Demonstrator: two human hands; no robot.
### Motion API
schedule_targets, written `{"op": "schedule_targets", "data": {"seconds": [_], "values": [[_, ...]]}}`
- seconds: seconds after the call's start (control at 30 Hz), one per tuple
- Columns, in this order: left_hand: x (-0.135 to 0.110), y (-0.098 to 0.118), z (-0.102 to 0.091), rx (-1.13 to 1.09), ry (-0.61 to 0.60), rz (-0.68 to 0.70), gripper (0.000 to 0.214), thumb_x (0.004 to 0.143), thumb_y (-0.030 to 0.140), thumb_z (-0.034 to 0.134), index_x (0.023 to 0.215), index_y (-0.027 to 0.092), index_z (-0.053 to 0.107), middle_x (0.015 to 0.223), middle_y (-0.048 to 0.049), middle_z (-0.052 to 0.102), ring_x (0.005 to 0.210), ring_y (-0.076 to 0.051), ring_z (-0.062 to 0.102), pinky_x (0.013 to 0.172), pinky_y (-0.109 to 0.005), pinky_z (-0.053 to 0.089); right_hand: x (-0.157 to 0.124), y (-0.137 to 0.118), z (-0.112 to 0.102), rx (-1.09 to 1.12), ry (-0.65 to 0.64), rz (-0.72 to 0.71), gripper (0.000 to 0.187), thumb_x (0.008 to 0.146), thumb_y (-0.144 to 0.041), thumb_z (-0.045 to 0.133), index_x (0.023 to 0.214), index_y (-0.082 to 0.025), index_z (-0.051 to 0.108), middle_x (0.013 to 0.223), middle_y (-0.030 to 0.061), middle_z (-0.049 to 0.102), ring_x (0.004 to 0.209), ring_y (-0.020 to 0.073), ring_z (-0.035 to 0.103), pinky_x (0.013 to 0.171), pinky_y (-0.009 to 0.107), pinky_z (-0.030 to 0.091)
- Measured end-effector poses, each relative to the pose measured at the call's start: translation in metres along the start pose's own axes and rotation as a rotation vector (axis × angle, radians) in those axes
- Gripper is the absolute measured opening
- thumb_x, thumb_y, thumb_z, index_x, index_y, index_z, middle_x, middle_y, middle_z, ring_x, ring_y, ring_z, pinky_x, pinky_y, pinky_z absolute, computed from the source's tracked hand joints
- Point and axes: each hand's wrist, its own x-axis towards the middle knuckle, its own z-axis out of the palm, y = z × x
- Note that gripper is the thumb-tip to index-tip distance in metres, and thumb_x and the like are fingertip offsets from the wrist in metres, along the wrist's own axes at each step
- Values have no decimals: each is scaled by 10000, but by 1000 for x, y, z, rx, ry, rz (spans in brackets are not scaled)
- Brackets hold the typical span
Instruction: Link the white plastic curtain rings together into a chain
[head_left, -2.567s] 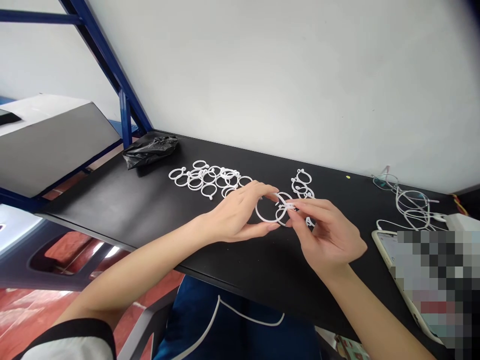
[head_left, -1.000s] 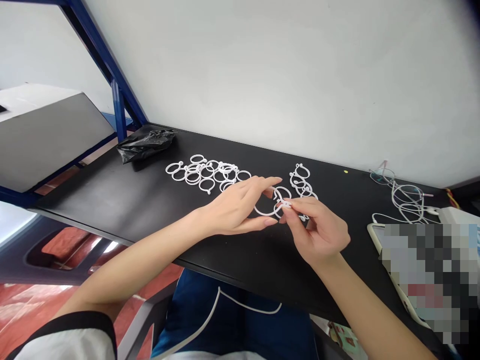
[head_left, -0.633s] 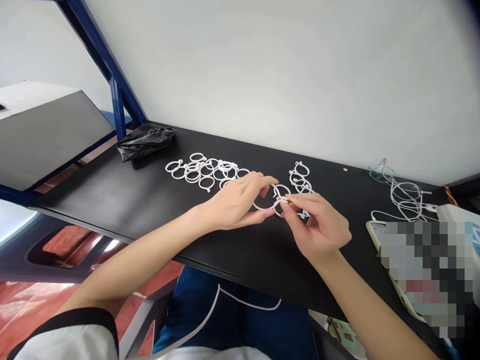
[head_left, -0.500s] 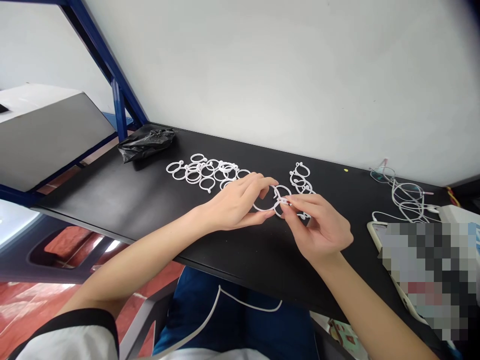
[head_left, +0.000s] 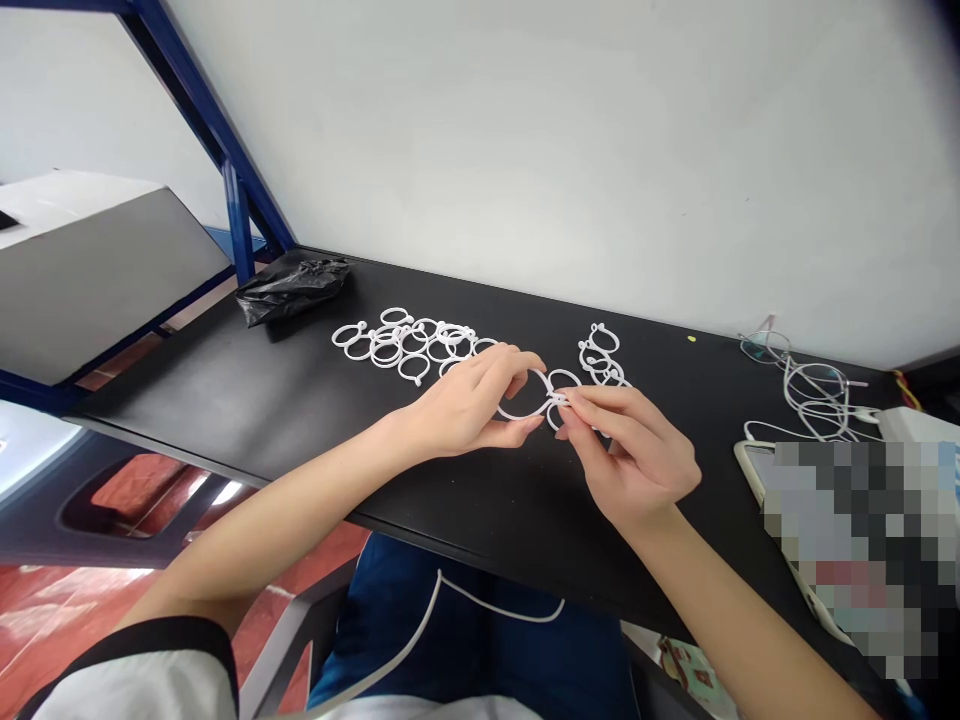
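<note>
A white plastic curtain ring (head_left: 525,416) is held between my two hands above the black table (head_left: 465,520). My left hand (head_left: 476,405) grips its left side, thumb below and fingers above. With thumb and index finger pinched together, my right hand (head_left: 637,450) holds the ring's right side, where its small eyelet is; the fingertips partly hide that spot. Several more white rings (head_left: 414,368) lie overlapping in a pile beyond my left hand. Another group of rings (head_left: 604,340) lies beyond my right hand, some of it covered by the fingers.
A crumpled black plastic bag (head_left: 292,290) lies at the table's far left. On the right are eyeglasses (head_left: 765,347), a tangled white cable (head_left: 806,410) and a pale-edged device (head_left: 750,460), partly blurred out. A white wall (head_left: 570,160) rises behind the table.
Both hands have shifted slightly left with the ring. Its right side now sits closed up at my right fingertips, where a loose, hooked end showed before.
</note>
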Motion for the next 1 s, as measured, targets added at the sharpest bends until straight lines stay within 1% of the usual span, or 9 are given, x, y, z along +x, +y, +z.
{"op": "schedule_targets", "data": {"seconds": [0.2,0.37,0.6,0.8,1.0], "values": [[0,0,1,7,14,2,292,981,406,477,1137,159,457,739,11,480,653,-130,486,591,-247,452,-2,-1,1,33,2,20,391,775,43,702,1041,-243,725,958,44,756,672,151,713,506,262,624],[-1,0,2,5,15,-4,292,982,413,475,1125,159,463,734,14,477,650,-129,484,592,-243,448,-1,0,1,41,1,16,395,770,51,701,1032,-243,724,950,36,756,652,139,705,504,256,622],[-1,1,2,0,12,-13,283,986,408,467,1122,161,461,734,16,474,648,-127,478,600,-244,448,0,0,2,23,1,5,372,771,52,703,1017,-227,722,946,46,756,691,157,724,535,270,635],[0,2,1,3,13,-13,272,984,401,471,1120,166,460,730,19,474,647,-129,475,610,-250,456,0,1,2,21,10,0,350,767,54,711,999,-208,722,941,54,757,694,151,723,545,262,637],[0,1,2,2,15,-13,269,987,404,464,1111,166,459,729,19,465,640,-127,469,597,-245,443,-1,0,2,7,15,2,346,781,35,708,1007,-227,721,939,42,760,695,154,727,535,261,636]]}}
